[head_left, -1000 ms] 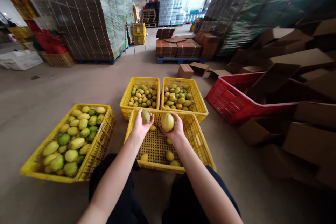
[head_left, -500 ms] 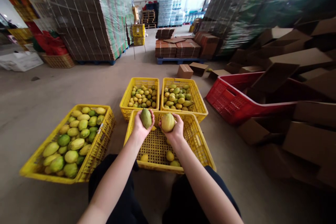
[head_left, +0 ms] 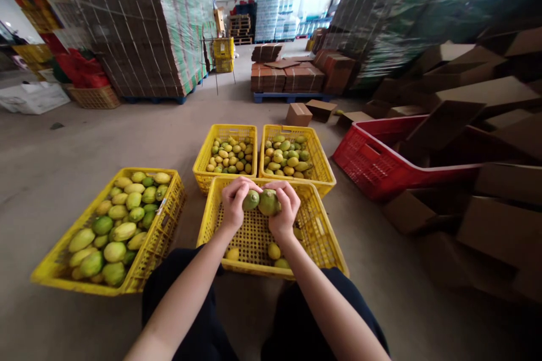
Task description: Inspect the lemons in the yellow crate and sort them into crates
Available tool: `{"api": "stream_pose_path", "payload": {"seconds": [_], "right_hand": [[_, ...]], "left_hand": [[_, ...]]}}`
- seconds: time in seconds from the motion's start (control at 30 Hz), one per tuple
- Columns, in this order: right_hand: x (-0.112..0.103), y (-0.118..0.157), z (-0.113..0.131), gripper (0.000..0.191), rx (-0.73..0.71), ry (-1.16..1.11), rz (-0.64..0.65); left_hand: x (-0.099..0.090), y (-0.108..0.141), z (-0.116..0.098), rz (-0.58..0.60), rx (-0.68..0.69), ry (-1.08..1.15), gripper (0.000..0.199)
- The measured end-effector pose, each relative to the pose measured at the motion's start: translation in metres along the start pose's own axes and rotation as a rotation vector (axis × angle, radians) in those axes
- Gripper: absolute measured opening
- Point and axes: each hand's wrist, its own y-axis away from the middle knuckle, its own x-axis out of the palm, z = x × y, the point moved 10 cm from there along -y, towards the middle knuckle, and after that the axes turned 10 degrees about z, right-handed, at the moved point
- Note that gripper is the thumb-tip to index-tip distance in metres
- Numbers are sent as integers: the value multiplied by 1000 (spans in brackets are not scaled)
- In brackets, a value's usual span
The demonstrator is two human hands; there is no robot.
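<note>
My left hand [head_left: 234,203] is closed around a green lemon [head_left: 251,200], its stem end facing me. Close beside it, my right hand [head_left: 288,206] grips a larger yellow-green lemon [head_left: 268,203]. Both fruits are held over the front yellow crate [head_left: 330,242], nearly or actually touching; I cannot tell which. A few lemons lie on that crate's perforated floor, among them a yellow lemon [head_left: 274,250] near the front edge. My hands hide part of the crate's far side.
Left of me stands a yellow crate [head_left: 169,237] full of large lemons. Behind the front crate are a left crate [head_left: 203,176] and a right crate [head_left: 326,172], both holding smaller fruit. A red crate [head_left: 372,163] and piled cardboard boxes [head_left: 495,231] take up the right side.
Both hands have turned over from palms up, so the lemons now show their other ends. The two hands and their fruits have come closer together.
</note>
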Motion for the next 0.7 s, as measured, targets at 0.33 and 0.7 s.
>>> {"api": "stream_pose_path", "payload": {"seconds": [0.33,0.7], "right_hand": [[3,2,8,11,-65,79,60],[7,4,-7,15,70,-14,30]], "left_hand": [[-6,2,21,-72,-138,68,36],[-19,-4,41,-190,-281,194,46]]}}
